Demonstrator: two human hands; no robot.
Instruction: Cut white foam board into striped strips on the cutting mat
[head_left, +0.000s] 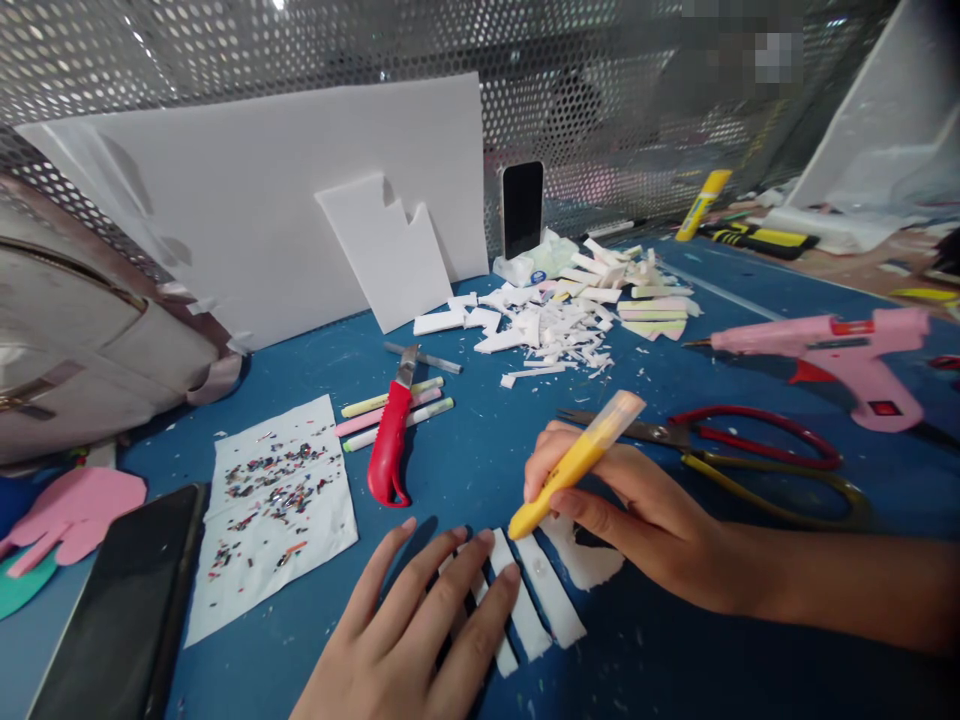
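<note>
Yellow marker (576,465) | in right hand's grip (646,500) | tip at white strips (553,595)

Light is soft and rather dim. Small glints dot the silvery perforated metal panel (225,45) across the top; the flat blue counter (469,465) darkens at lower right. Wide-angle stretching distorts the sides; pixelation masks a patch at upper right.

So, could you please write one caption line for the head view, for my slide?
Left hand spread over white strips, right hand holding a yellow marker, at a blue tabletop.
</note>
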